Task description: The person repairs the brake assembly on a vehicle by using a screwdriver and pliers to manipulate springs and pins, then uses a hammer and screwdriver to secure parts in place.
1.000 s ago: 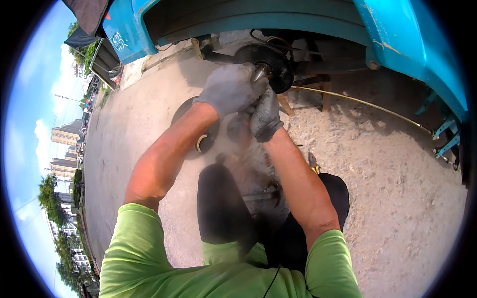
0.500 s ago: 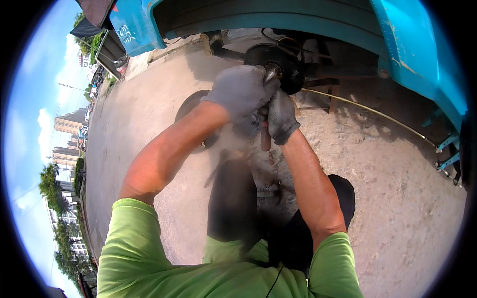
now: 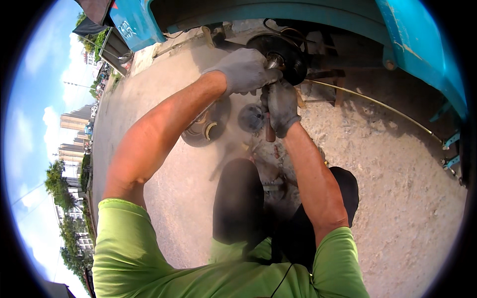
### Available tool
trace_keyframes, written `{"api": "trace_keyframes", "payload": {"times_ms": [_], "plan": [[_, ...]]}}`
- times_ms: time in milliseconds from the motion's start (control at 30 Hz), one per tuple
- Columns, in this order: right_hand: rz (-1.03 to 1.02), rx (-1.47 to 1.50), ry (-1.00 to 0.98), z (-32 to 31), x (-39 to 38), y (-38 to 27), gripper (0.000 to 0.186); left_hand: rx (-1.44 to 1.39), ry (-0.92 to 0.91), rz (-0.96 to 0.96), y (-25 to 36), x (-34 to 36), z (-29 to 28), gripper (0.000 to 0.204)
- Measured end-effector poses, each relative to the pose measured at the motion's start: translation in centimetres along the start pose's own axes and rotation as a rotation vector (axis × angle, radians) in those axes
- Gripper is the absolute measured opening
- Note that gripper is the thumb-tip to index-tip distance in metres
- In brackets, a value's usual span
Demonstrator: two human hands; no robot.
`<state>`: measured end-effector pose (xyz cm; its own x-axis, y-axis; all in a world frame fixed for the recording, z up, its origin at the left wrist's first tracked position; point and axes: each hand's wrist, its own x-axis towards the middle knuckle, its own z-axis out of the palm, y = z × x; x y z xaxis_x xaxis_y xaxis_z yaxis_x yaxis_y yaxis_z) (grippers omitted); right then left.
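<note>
A dark round wheel hub with a shiny metal axle end sits under the blue vehicle body. At its near left side is my left hand in a grey glove, fingers curled in and thumb toward the axle end; whatever it grips is hidden. Just below, my right hand, in a darker, dirtied glove, is closed around a tool with a reddish-brown handle pointing down. The tool's working end is covered by the gloves. Both hands nearly touch.
Blue vehicle panels hang overhead and to the right. On the ground lie a round brake drum-like part and a blue-grey bowl. Several small parts are scattered before my knees. A thin yellowish rod runs rightward from the hub.
My left hand has shifted slightly up, and both hands have opened a little gap between them. The bowl and the drum-like part show more fully now. The view has shifted slightly.
</note>
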<state>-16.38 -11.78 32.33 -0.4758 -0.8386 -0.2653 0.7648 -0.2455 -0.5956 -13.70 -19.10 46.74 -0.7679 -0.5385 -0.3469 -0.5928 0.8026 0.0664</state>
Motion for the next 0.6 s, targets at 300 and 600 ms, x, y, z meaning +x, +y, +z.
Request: {"api": "trace_keyframes", "payload": {"times_ms": [300,600], "plan": [[0.018,0.134,0.027,1.7,-0.4,0.7,0.03,-0.02,0.108,0.249,-3.5,1.5,2.4,0.054],[0.064,0.229,0.015,2.2,0.1,2.0,0.039,0.149,0.016,0.058,-0.4,-0.3,0.3,0.043]]}}
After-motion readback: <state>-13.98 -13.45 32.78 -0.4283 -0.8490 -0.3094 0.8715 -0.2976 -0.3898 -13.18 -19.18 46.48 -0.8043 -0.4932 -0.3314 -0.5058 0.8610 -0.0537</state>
